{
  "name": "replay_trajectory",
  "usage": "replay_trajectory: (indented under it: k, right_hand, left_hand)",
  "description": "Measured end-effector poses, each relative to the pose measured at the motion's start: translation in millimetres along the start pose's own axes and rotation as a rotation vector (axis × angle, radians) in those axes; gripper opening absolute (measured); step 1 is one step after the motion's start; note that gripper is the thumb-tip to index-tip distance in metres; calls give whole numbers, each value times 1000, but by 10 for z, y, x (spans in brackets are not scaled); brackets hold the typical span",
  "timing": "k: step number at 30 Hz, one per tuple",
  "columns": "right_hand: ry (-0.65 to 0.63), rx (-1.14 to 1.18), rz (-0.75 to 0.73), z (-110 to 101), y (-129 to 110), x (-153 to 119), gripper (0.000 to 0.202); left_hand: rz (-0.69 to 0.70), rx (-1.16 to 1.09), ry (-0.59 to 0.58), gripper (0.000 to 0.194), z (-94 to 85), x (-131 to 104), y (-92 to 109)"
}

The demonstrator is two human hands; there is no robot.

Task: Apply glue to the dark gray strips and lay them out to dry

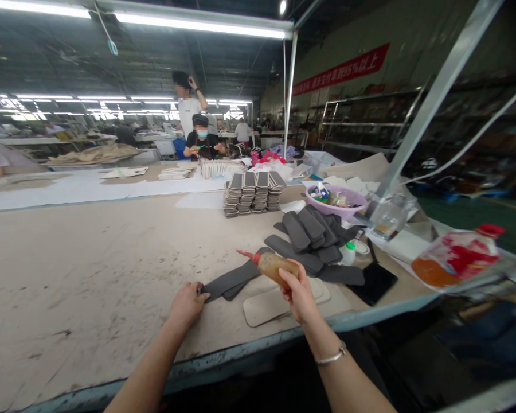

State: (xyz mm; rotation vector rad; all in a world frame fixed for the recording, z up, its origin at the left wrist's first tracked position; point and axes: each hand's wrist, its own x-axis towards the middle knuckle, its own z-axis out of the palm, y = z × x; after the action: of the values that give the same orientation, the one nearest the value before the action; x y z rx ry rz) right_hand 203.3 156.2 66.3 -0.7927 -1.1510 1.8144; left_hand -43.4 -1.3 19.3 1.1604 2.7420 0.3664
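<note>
My right hand (pixel 298 292) is wrapped round a glue bottle (pixel 276 267) of brownish liquid, tilted so its red nozzle points up and left. Below the bottle lie pale beige rounded panels (pixel 260 308), partly hidden by my right hand. My left hand (pixel 190 305) grips the near left end of a long dark grey strip (pixel 227 280) between thumb and fingers. Another dark piece lies partly beneath that strip. To the right is a loose heap of dark grey rounded pieces (pixel 301 230).
Neat stacks of dark-topped pieces (pixel 254 195) stand farther back. A purple basin (pixel 337 209), a small green-capped bottle (pixel 348 253), a black flat object (pixel 373 282), a glass jar (pixel 389 218) and a red-capped jug (pixel 456 258) line the right. A metal post (pixel 434 109) rises there. Co-workers are across the table (pixel 90 258).
</note>
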Motion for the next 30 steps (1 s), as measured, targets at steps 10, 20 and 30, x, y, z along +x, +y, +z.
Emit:
replay_trajectory:
  k: [10,20,30]
  right_hand:
    - [-45,-65,-27,1,48,-33,50]
    - [-58,-104,-7,12,70,-33,51]
    - [-47,-96,-6,-5,86,-16,54]
  left_hand:
    - [-12,-42,96,32,89,-34,-25]
    - [-45,56,-6,27,16,58,32]
    - [-40,66,-89,28,-33,56,39]
